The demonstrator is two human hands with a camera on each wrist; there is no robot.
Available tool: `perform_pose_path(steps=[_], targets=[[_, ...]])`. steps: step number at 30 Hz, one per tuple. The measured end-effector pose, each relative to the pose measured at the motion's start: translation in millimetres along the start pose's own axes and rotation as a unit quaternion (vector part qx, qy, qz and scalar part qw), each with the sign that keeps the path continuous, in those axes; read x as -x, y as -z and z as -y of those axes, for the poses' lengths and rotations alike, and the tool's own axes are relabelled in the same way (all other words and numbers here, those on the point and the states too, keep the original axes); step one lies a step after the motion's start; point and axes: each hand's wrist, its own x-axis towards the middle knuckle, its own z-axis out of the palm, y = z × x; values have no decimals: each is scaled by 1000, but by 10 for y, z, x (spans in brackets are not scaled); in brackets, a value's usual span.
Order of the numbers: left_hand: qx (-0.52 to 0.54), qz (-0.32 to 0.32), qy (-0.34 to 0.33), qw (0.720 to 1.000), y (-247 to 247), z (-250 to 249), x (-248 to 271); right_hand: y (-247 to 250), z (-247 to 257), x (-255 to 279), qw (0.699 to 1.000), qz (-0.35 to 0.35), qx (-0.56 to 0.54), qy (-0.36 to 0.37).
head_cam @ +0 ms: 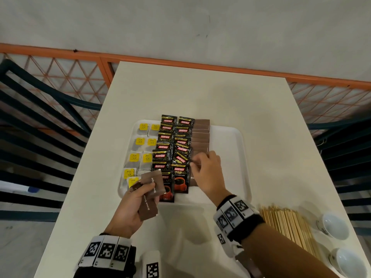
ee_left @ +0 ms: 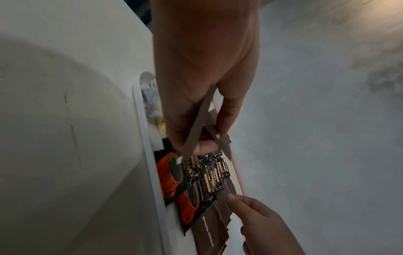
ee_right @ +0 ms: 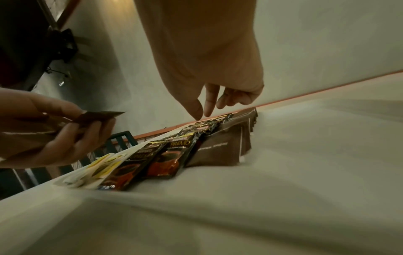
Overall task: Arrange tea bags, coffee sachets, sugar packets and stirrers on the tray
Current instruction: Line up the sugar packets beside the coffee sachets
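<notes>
A white tray on the table carries two columns of yellow-tagged tea bags, two overlapping columns of black coffee sachets and one column of brown sugar packets. My left hand hovers at the tray's near left corner and grips several loose brown sugar packets, thumb on top. My right hand reaches over the sugar column. Its thumb and forefinger point down with nothing between them, tips at the packets' edge. Wooden stirrers lie on the table at the near right.
Two white cups stand beside the stirrers at the table's right edge. The tray's right half is bare. Dark chairs flank the table, and an orange mesh railing runs behind it.
</notes>
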Motion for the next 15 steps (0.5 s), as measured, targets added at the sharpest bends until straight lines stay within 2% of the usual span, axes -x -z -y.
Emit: perform_pose_path(steps=[2, 7, 15], targets=[[18, -5, 3, 1000, 34, -22, 7, -8, 53, -145, 999, 17, 40, 10], [15, 2, -4, 1000, 103, -74, 41, -14, 101, -350, 990, 96, 99, -20], [-9, 8, -9, 1000, 94, -88, 57, -40, 127, -452, 993, 83, 85, -19]])
